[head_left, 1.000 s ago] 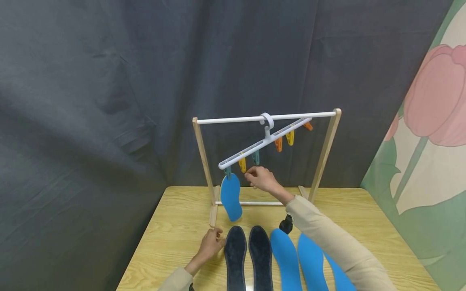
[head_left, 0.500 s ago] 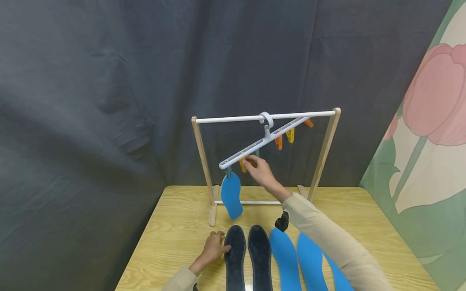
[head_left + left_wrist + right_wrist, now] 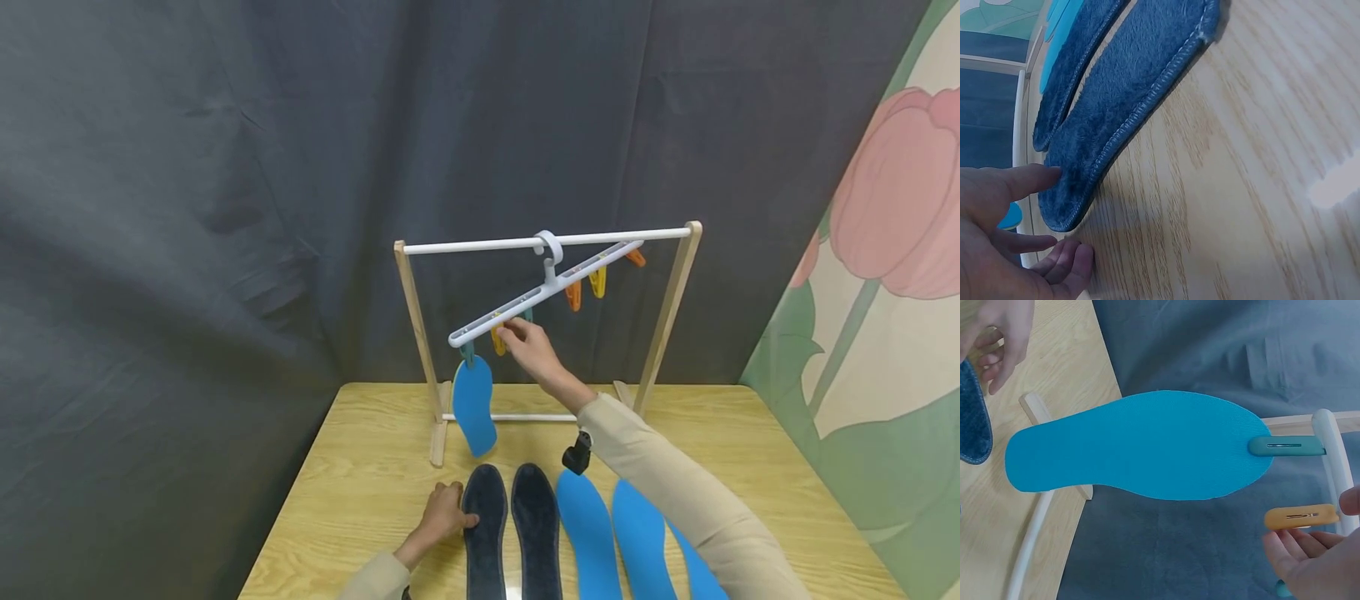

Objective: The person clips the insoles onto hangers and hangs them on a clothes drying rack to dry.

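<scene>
My left hand (image 3: 440,514) is at the toe of a dark fleecy insole (image 3: 1116,94) lying on the table. Its thumb lies over the insole's top, and the other fingertips are down beside the toe edge. My right hand (image 3: 534,350) is raised to the tilted white hanger (image 3: 551,287) and holds the yellow clothespin (image 3: 1300,516), second from the hanger's low end. Fingertips lie along the pin's side, with the thumb by its upper end. Left of it, a teal clothespin (image 3: 1285,445) grips a hanging blue insole (image 3: 1141,447).
The hanger hooks onto a white rail (image 3: 480,247) between wooden posts (image 3: 671,317). Orange (image 3: 573,295) and yellow pins hang on its high side. A second dark insole (image 3: 536,533) and several blue insoles (image 3: 588,533) lie along the table front, partly under my right sleeve.
My right hand has risen from below the hanger to the yellow clothespin. My left hand has shifted so its thumb lies over the dark insole's toe.
</scene>
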